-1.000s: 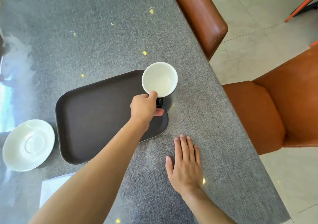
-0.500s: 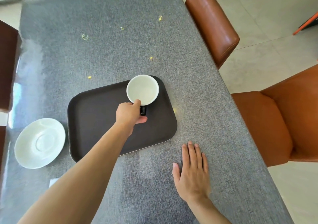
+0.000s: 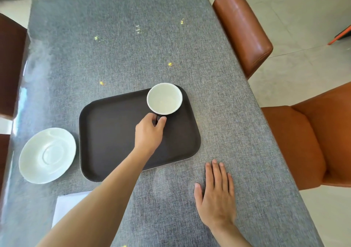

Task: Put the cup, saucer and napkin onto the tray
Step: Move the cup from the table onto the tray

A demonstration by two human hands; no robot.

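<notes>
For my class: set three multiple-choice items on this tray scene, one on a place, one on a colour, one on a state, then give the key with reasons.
1. Where is the saucer?
A. on the tray
B. on the table left of the tray
C. under the cup

2. What colour is the tray?
A. white
B. orange
C. dark brown

3. What is the right hand doing?
A. lying flat on the table
B. gripping the napkin
C. lifting the tray

Key: B, it lies on the cloth beside the tray; C, its bare floor is dark; A, its fingers are spread, holding nothing.

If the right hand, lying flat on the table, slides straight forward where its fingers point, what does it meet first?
Probably nothing: the right hand points up the bare grey table, passing just right of the tray. The corner looks close, so a graze is possible.
</notes>
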